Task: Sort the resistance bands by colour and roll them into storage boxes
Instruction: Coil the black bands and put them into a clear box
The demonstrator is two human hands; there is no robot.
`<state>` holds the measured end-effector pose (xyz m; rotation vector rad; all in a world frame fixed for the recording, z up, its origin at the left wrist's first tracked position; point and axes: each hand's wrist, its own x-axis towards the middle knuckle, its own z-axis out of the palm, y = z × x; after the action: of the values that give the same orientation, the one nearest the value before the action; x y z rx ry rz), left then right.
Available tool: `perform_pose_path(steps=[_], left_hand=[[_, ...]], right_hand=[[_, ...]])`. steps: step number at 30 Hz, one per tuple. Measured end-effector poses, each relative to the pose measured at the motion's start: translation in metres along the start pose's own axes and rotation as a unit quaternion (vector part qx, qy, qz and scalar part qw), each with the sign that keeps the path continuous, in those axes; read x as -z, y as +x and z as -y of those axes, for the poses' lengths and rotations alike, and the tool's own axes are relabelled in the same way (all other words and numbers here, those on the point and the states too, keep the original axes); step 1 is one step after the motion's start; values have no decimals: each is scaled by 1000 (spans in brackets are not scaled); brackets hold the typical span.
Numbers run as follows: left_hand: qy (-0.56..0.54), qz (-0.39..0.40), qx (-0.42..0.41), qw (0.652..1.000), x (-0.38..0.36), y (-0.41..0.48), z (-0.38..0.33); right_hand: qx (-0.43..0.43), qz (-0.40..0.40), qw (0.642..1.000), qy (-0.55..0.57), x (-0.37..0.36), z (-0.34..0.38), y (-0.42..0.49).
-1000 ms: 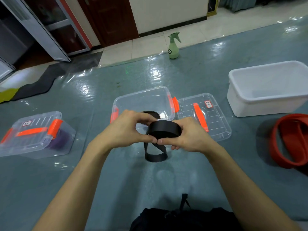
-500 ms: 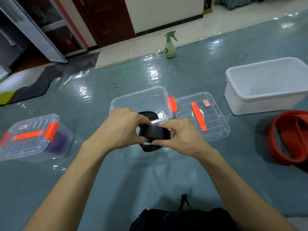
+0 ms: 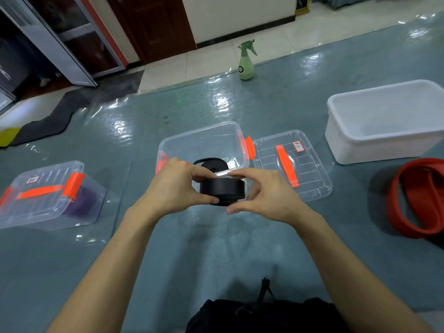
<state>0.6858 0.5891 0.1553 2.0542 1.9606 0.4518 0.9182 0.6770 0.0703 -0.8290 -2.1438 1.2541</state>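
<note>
A black resistance band [image 3: 222, 191], wound into a tight flat roll, sits between my two hands just in front of an open clear storage box [image 3: 204, 140]. My left hand [image 3: 173, 188] grips the roll from the left with thumb and fingers. My right hand [image 3: 262, 195] pinches it from the right. Another black band [image 3: 211, 163] lies inside the open box. The box's clear lid [image 3: 292, 164] with an orange handle lies to its right. A closed clear box [image 3: 48, 195] at the left holds a purple band [image 3: 83, 203]. Red bands [image 3: 418, 200] lie loose at the right.
A white tub [image 3: 384, 126] stands at the back right. A green spray bottle [image 3: 246, 61] stands at the far edge of the shiny grey-blue mat [image 3: 216, 248]. A black bag [image 3: 262, 316] lies at the near edge below my arms.
The loose loop that hung under the roll has been wound in, so the band is now a compact roll. Both hands stayed together in front of the open box.
</note>
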Motion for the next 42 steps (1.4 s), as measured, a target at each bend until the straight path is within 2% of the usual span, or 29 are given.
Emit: perform_pose_path(steps=[1,4,7,10,12,14,16,19,23,26,28,30,31,33,35,37,40,42], left_hand=[[38,6,-2,999,-1,1,-2],[116,36,16,992,0,0,-8],[140,60,17,988,2,1,-15],[159,73,11,985,1,4,-20],[174,71,-4,982,0,4,-21],[102,66,2,993,3,3,-16],[-47,75,26,996,8,2,-7],[-217,71,32,973,7,3,7],[-296,52,30,953,4,3,10],[-215,36,40,975,5,2,7],[-93,36,35,994,8,2,0],[59,59,5,997,9,4,-10],[115,71,-9,991,8,5,-15],[162,87,-25,983,6,6,-21],[114,104,-5,988,10,5,-19],[-9,120,39,992,16,0,-10],[-164,116,75,977,15,-5,12],[-238,98,95,962,9,-8,18]], right_hand=[[9,-11,1000,-27,-1,0,0],[-3,3,1000,-8,-4,-2,0],[-9,18,999,-42,-10,-3,-2],[35,4,993,-116,-20,3,-1],[48,-6,994,-100,-21,3,1],[29,-20,999,-24,-15,0,0],[4,-22,997,78,-12,-4,-1],[-12,-26,971,238,-9,-5,-2],[-20,-24,953,302,-9,-8,0],[-44,18,958,284,-11,-7,-2],[-42,41,990,125,-9,-4,-1],[-1,24,997,-75,-11,2,0],[16,16,993,-112,-14,6,0],[32,12,995,-90,-19,10,0],[25,5,999,-31,-20,9,-4],[-8,4,998,62,-17,5,-8],[-49,-4,967,252,-8,7,-7],[-52,-8,952,302,-6,7,-4]])
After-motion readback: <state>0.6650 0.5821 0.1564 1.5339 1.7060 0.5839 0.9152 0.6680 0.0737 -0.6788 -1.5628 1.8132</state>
